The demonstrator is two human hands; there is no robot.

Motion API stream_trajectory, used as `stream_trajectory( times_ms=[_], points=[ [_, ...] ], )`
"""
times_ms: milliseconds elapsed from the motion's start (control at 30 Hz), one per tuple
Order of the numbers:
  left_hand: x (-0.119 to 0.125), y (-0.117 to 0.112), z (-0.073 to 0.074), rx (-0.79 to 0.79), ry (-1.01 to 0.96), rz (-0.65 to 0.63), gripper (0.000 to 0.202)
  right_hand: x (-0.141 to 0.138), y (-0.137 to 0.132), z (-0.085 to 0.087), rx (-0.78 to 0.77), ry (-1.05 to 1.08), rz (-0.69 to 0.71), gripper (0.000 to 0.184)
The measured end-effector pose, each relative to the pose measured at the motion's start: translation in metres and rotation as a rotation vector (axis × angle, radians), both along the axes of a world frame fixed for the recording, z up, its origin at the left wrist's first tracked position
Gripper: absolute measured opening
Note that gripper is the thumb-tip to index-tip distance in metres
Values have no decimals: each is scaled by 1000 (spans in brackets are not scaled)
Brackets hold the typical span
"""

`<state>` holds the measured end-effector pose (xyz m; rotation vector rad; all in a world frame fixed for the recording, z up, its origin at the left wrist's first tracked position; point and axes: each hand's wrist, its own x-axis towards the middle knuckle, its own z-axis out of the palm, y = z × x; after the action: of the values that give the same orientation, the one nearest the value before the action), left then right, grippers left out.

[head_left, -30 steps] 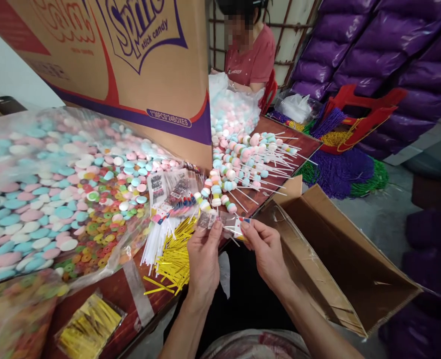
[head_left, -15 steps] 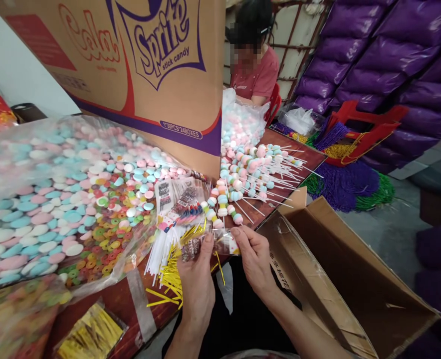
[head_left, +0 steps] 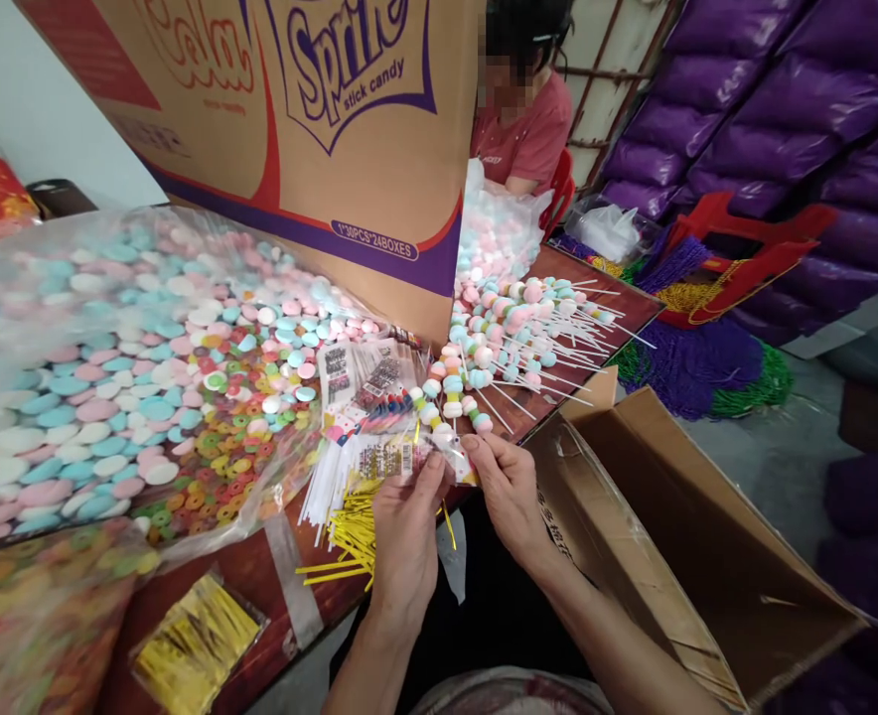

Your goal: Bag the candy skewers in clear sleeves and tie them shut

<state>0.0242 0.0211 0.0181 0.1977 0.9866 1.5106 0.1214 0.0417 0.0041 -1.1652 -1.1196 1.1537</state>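
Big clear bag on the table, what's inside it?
The bag holds flat round candies in pink, blue and white, and small colourful rings near its front. Whatever lies deeper is hidden under the top layer.

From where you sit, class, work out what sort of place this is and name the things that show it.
Probably a small candy-packing workshop: a big carton printed "stick candy", a bag of loose pastel sweets beside it, and a heap of finished candy sticks on the table.
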Motion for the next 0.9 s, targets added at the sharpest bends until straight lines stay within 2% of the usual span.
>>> stream_trajectory(
  times_ms=[200, 400, 600, 767, 900],
  points=[
    [0, 6, 2, -4, 50, 63, 29, 11, -5, -1, -88, 161, 59, 46],
    [2, 6, -5, 70, 132, 55, 27, 9, -8, 8, -127, 186, 111, 23],
    [5, 1, -11, 77, 217, 87, 25, -1, -10, 5, -109, 156, 67, 37],
    [4, -5, -3, 83, 83, 57, 24, -5, -10, 0, -39, 56, -23, 45],
    [2, -2, 1, 66, 35, 148, 22, -8, -12, 1, 18, -65, -53, 48]
  ],
)
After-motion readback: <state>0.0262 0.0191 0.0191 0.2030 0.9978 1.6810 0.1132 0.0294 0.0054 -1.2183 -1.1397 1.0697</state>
